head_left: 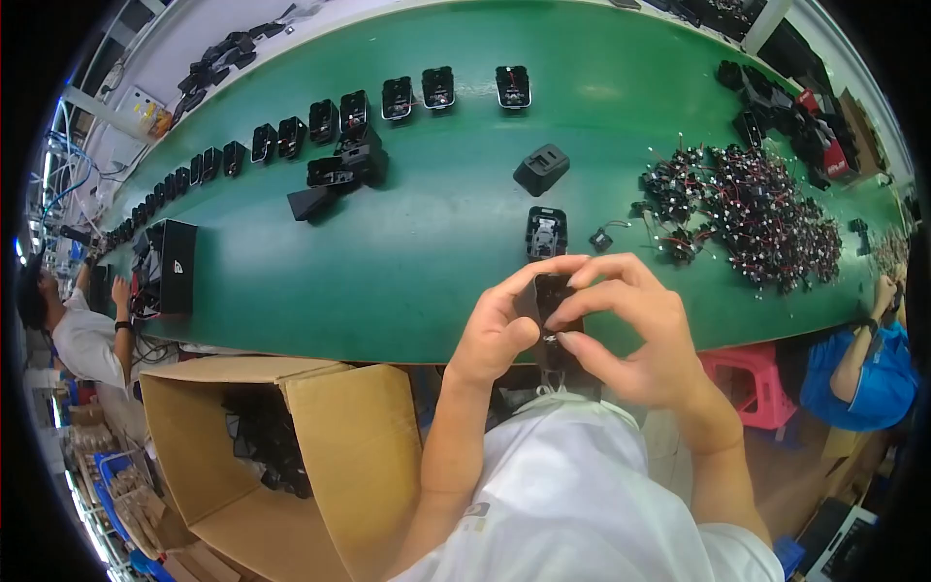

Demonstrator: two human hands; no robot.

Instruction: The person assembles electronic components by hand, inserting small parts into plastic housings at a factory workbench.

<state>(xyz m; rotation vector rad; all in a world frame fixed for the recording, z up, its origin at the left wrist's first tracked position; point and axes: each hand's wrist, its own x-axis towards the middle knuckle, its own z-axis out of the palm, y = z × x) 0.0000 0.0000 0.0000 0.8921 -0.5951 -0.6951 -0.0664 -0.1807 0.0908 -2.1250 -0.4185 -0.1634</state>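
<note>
In front of my chest, over the table's near edge, my left hand (488, 335) is closed round a black plastic housing (552, 289) with its inside facing up. My right hand (640, 335) bends over it, thumb and fingers pinched together inside. A small shiny bit shows at those fingertips; too little of it is visible to name. Just beyond my hands lies an open black housing (547, 233). A closed black housing (541, 170) rests farther off, and a small wired circuit board (609, 235) is to the right.
A heap of small wired boards (766, 213) covers the green table's (436, 242) right side. Several black housings (398, 98) form a curved row at the back. A cardboard box (354, 456) of black parts stands lower left. Co-workers (92, 335) sit at both ends.
</note>
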